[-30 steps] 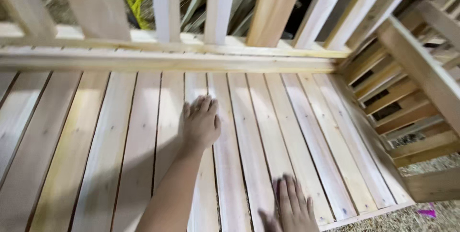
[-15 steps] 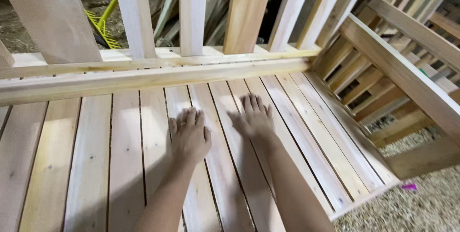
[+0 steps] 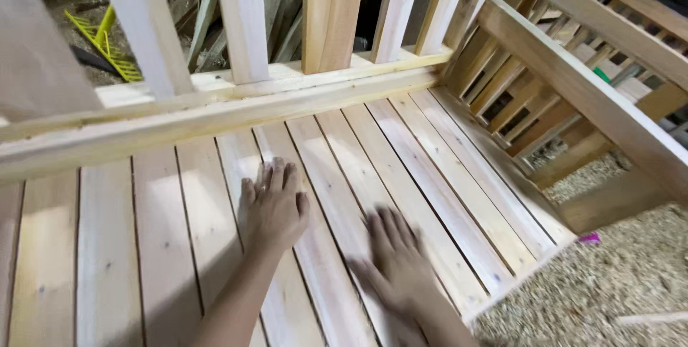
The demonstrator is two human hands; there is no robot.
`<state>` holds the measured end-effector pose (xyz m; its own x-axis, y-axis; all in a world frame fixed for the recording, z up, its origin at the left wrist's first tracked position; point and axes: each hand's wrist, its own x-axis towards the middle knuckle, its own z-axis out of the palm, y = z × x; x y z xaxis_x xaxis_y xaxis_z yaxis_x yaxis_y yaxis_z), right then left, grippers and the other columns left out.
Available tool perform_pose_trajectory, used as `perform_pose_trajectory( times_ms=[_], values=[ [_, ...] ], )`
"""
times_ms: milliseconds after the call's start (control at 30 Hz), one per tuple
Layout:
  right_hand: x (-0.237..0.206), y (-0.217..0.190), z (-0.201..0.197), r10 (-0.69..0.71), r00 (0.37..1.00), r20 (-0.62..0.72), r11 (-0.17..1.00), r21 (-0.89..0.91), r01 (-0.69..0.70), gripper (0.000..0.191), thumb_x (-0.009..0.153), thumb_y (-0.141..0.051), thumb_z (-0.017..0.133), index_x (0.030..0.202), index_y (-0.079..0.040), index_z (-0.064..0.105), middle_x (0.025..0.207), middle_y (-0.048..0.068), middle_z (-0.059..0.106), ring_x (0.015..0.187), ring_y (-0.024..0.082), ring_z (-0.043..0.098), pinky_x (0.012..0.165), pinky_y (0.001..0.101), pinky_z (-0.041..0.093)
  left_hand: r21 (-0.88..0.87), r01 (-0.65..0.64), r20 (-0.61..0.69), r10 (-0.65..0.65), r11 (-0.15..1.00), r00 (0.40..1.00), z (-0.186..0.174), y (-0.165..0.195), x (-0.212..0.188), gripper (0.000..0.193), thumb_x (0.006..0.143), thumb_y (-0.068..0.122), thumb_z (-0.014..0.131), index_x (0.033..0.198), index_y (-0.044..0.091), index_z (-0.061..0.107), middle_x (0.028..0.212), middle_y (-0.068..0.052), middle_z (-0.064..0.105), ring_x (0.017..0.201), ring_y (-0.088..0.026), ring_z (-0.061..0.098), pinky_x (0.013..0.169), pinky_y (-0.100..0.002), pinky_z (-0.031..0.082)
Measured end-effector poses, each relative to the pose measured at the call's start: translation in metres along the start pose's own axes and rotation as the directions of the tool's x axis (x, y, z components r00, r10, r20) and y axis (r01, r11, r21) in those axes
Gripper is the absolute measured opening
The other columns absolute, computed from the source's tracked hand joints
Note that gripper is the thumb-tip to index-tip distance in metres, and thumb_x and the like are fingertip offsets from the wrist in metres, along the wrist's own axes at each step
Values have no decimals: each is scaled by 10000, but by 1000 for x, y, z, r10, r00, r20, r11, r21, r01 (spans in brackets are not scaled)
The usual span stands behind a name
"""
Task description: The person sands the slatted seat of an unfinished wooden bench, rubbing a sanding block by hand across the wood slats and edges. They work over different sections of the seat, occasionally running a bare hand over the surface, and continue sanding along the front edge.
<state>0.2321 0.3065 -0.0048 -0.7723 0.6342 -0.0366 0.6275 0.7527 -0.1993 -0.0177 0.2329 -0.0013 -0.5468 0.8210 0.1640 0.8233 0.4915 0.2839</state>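
Note:
A slatted seat point(image 3: 444, 175) of pale bare wood fills the view, part of a bench with upright back slats point(image 3: 244, 17) and a side armrest point(image 3: 588, 68). My left hand point(image 3: 276, 204) lies flat on the seat slats, palm down, fingers apart and pointing to the back rail. My right hand point(image 3: 394, 254) rests flat on the slats a little nearer to me and to the right; it is blurred, fingers spread. Neither hand holds anything.
A long back rail point(image 3: 215, 114) crosses the seat's far edge. Behind the slats lie a yellow plastic rake head point(image 3: 115, 50) and stacked timber. Sawdust and shavings point(image 3: 631, 275) cover the floor at the right, with a small pink scrap point(image 3: 589, 237) by the seat corner.
My right hand has slid back along the slats toward me, from beside the left hand's fingertips to a lower, nearer spot. The left hand stays flat; the view shifted slightly left.

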Motion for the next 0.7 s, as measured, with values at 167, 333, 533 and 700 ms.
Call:
perform_pose_trajectory(
  times_ms=[167, 333, 533, 700],
  values=[
    [200, -33, -6, 51, 998, -26, 999, 7, -51, 943, 921, -722, 338, 1608, -87, 215, 1697, 170, 161, 1586, 322, 81, 1240, 551, 62, -13, 6, 39, -6, 1000, 999, -4, -2, 5, 666, 913, 382, 500, 1523, 142, 380, 1629, -92, 286, 1478, -303, 254, 1167, -598, 190],
    [232, -32, -7, 11, 999, -39, 1000, 1, -11, 977, 904, -752, 356, 1573, -66, 168, 1665, 169, 115, 1531, 350, 56, 1194, 583, 31, -9, 55, 108, -54, 998, 993, -5, -5, 6, 647, 937, 402, 479, 1536, 187, 361, 1644, -36, 255, 1523, -244, 215, 1220, -549, 162],
    [-2, 18, 16, -202, 954, -221, 936, -332, 121, 802, 994, -707, 312, 1618, -208, 236, 1669, 143, 167, 1527, 323, 127, 1176, 602, 86, -2, 114, 134, -113, 993, 985, -13, 1, 10, 653, 946, 434, 439, 1551, 221, 316, 1659, -27, 211, 1532, -241, 192, 1227, -541, 141],
    [-29, 13, 14, -150, 961, -233, 932, -359, 59, 820, 955, -731, 327, 1598, -230, 240, 1648, 154, 144, 1539, 358, 95, 1153, 609, 43, 64, 187, 135, -194, 980, 972, -11, 20, 20, 584, 952, 413, 427, 1479, 162, 393, 1657, -109, 225, 1532, -337, 184, 1173, -642, 169]
  ],
)
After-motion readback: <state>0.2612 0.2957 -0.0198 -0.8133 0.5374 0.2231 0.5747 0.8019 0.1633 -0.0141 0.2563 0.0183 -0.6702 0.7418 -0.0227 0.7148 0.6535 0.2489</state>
